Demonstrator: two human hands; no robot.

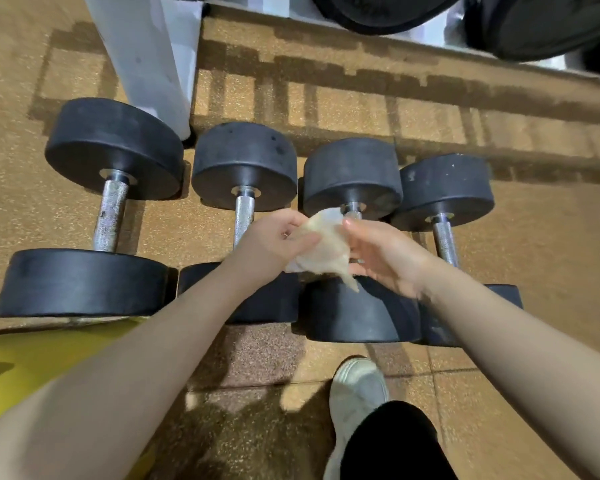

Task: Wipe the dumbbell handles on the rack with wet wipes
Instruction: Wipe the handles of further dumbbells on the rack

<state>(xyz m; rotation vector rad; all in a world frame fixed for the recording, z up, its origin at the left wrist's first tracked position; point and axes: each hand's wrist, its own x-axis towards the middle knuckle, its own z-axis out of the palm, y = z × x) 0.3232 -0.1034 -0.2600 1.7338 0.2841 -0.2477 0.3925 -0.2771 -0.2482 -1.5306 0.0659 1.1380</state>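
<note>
White shoe down front, then both hands up over four floor dumbbells: left hand pinching the crumpled wet wipe, right hand fingers loose, touching it.

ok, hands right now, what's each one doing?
Left hand: closed on the wet wipe, thumb pinching it.
Right hand: open, fingers spread, touching the wipe's other side; a grip cannot be told.
</note>
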